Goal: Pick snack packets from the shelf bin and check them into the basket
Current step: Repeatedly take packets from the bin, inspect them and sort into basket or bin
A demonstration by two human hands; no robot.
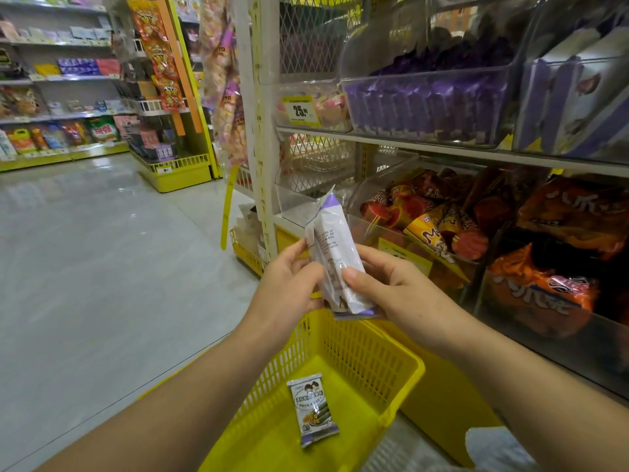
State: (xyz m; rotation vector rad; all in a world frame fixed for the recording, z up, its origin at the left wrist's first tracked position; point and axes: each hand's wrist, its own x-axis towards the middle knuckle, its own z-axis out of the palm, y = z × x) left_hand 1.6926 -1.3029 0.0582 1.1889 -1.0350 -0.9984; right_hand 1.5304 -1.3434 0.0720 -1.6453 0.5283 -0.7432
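Both hands hold one white and purple snack packet upright above the yellow basket, its printed back turned to me. My left hand pinches its left edge, and my right hand grips its right side with the thumb across the front. A second packet of the same kind lies face up on the basket's floor. On the upper shelf, a clear bin is packed with purple packets.
Clear bins of orange and red snack bags line the lower shelf at right. A white shelf post stands just beyond the hands. Grey floor stretches left toward more yellow shelving.
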